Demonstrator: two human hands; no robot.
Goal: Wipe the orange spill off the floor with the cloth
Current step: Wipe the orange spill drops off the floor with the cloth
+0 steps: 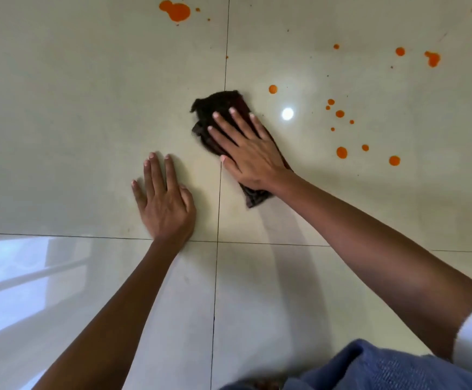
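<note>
Orange on pale glossy floor (pixel 60 122) tiles; wiping under way, judged far from finished. Flat on bare tile at left, left grip (pixel 163 198): fingers straight, holding nothing, probably bracing. Beyond it at the far edge, big double blot (pixel 175 11), untouched. Near centre, dark cloth (pixel 218 104), bunched and folded, lying by the grout line, pinned under right grip (pixel 246 153): palm down, fingers spread and straight, pressing rather than clutching. No orange visible on tile just around cloth. Rightward, apart from cloth: single drop (pixel 272 89), scatter of small drops (pixel 340 114), larger spots (pixel 341 152), further splashes (pixel 432 59) toward the far right corner. All of that left to wipe. Containers: none in view, so no contents to note.
</note>
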